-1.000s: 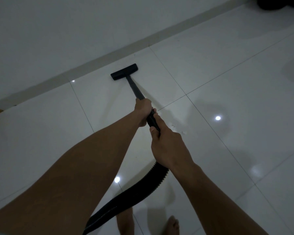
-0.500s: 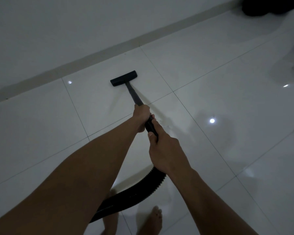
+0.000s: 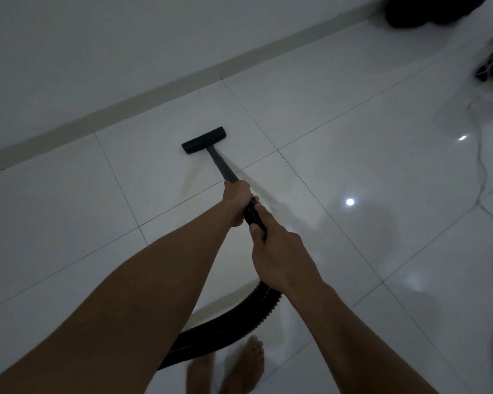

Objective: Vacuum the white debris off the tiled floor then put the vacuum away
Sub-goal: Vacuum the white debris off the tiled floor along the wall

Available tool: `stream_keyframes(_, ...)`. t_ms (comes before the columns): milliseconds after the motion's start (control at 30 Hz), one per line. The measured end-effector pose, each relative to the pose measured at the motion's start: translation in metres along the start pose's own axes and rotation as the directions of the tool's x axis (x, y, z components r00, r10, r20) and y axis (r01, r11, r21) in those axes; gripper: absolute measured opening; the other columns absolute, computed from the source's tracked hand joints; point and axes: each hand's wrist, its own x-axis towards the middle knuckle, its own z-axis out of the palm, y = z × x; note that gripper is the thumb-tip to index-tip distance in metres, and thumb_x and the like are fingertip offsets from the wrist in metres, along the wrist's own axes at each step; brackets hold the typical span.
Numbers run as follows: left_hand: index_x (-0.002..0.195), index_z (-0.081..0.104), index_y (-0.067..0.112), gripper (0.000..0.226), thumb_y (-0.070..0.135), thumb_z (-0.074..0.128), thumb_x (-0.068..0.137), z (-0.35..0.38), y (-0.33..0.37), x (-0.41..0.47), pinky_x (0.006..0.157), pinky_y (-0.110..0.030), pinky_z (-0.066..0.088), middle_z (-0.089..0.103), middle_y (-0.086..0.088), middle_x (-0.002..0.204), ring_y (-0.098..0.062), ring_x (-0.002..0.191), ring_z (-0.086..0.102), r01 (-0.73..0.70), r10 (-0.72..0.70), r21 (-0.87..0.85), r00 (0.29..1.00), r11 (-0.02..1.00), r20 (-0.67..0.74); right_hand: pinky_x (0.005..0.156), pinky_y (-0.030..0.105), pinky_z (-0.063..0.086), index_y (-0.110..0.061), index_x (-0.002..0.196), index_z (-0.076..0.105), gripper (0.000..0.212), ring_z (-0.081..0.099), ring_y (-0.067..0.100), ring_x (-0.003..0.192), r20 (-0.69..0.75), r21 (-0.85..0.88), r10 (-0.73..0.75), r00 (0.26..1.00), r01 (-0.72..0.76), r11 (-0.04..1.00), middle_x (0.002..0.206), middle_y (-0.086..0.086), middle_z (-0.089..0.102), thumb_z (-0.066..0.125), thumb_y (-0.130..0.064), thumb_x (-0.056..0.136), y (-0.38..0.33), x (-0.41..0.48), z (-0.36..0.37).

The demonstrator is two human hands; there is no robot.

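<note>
On the tiled floor (image 3: pixel 353 123), far centre near the skirting (image 3: pixel 154 93), the black vacuum nozzle (image 3: pixel 204 140) lies flat. Left grip (image 3: pixel 236 200) is wrapped tight round the wand (image 3: pixel 221 166). Right grip (image 3: pixel 279 251), just nearer, is wrapped round the ribbed hose (image 3: pixel 234 318).

Dim, glare spots on glossy floor (image 3: pixel 353 155)

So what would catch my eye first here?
Two bare hands in the middle: the left hand grips the black vacuum wand, the right hand the ribbed hose just behind it. The flat black nozzle rests on glossy white tiles near the wall, with a bright light reflection to its right.
</note>
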Motion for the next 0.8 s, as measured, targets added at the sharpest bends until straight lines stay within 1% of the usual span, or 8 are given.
stream_keyframes(133, 0.152, 0.031, 0.019, 0.055, 0.008, 0.036, 0.099, 0.002, -0.009, -0.006, 0.042, -0.022, 0.047, 0.052, -0.007, 0.067, -0.013, 0.044, 0.051, 0.005, -0.005, 0.02, 1.0, 1.0, -0.003, 0.069, 0.029, 0.05, -0.051, 0.155, 0.013, 0.051, 0.061, 0.008, 0.072, -0.003, -0.001, 0.015, 1.0, -0.015, 1.0, 0.081, -0.011, 0.055, 0.029, -0.044, 0.108, 0.004, -0.013, 0.0)
stream_keyframes(333, 0.151, 0.033, 0.02, 0.054, 0.009, 0.036, 0.098, -0.004, -0.02, -0.014, 0.048, -0.023, 0.049, 0.054, -0.007, 0.073, -0.012, 0.047, 0.053, 0.022, -0.023, 0.015, 1.0, 1.0, 0.014, 0.068, 0.03, 0.052, -0.051, 0.155, 0.016, 0.05, 0.064, 0.009, 0.073, -0.016, 0.014, 0.034, 0.999, -0.034, 0.999, 0.086, -0.006, 0.062, 0.03, -0.044, 0.108, 0.002, -0.033, 0.004)
stream_keyframes(400, 0.151, 0.033, 0.021, 0.055, 0.009, 0.037, 0.098, -0.005, -0.024, -0.02, 0.049, -0.024, 0.05, 0.055, -0.007, 0.074, -0.013, 0.049, 0.053, 0.035, -0.035, 0.02, 0.999, 0.999, 0.015, 0.064, 0.028, 0.05, -0.053, 0.155, 0.016, 0.05, 0.063, 0.009, 0.071, -0.024, 0.011, 0.033, 0.999, -0.032, 0.999, 0.084, -0.006, 0.063, 0.03, -0.043, 0.108, 0.002, -0.04, 0.005)
stream_keyframes(467, 0.153, 0.032, 0.02, 0.056, 0.008, 0.037, 0.098, -0.005, -0.028, -0.026, 0.047, -0.023, 0.05, 0.055, -0.007, 0.075, -0.013, 0.05, 0.053, 0.037, -0.037, 0.023, 0.999, 0.999, 0.02, 0.059, 0.025, 0.046, -0.053, 0.155, 0.016, 0.05, 0.062, 0.009, 0.068, -0.034, 0.014, 0.03, 0.999, -0.03, 0.999, 0.081, -0.006, 0.063, 0.03, -0.043, 0.108, 0.003, -0.046, 0.005)
stream_keyframes(500, 0.152, 0.032, 0.02, 0.056, 0.008, 0.036, 0.098, -0.004, -0.029, -0.03, 0.046, -0.022, 0.049, 0.055, -0.007, 0.076, -0.013, 0.051, 0.053, 0.039, -0.039, 0.028, 0.999, 0.999, 0.024, 0.06, 0.025, 0.046, -0.052, 0.155, 0.016, 0.05, 0.062, 0.008, 0.069, -0.04, 0.015, 0.03, 0.999, -0.029, 0.999, 0.081, -0.007, 0.062, 0.03, -0.042, 0.108, 0.005, -0.048, 0.005)
stream_keyframes(633, 0.147, 0.038, 0.018, 0.051, 0.007, 0.035, 0.097, -0.002, -0.033, -0.041, 0.045, -0.021, 0.048, 0.053, -0.006, 0.076, -0.013, 0.053, 0.053, 0.037, -0.038, 0.028, 0.999, 0.999, 0.038, 0.071, 0.03, 0.053, -0.053, 0.155, 0.015, 0.05, 0.062, 0.008, 0.072, -0.051, 0.013, 0.02, 0.999, -0.02, 1.0, 0.083, -0.009, 0.061, 0.03, -0.044, 0.108, 0.011, -0.056, 0.005)
stream_keyframes(733, 0.137, 0.044, 0.013, 0.04, 0.008, 0.036, 0.098, 0.0, -0.038, -0.048, 0.046, -0.024, 0.048, 0.051, -0.006, 0.075, -0.013, 0.053, 0.052, 0.035, -0.036, 0.034, 0.999, 0.999, 0.036, 0.067, 0.028, 0.05, -0.053, 0.155, 0.016, 0.05, 0.062, 0.009, 0.071, -0.04, 0.026, 0.015, 0.999, -0.014, 1.0, 0.084, -0.007, 0.062, 0.03, -0.044, 0.108, 0.015, -0.061, 0.005)
stream_keyframes(800, 0.134, 0.045, 0.011, 0.037, 0.008, 0.036, 0.098, 0.002, -0.044, -0.051, 0.047, -0.025, 0.047, 0.049, -0.006, 0.073, -0.014, 0.052, 0.05, 0.032, -0.033, 0.027, 0.999, 0.999, 0.031, 0.072, 0.032, 0.053, -0.054, 0.154, 0.016, 0.05, 0.063, 0.011, 0.075, -0.044, 0.036, 0.016, 0.999, -0.015, 0.999, 0.091, -0.004, 0.065, 0.03, -0.045, 0.107, 0.019, -0.066, 0.005)
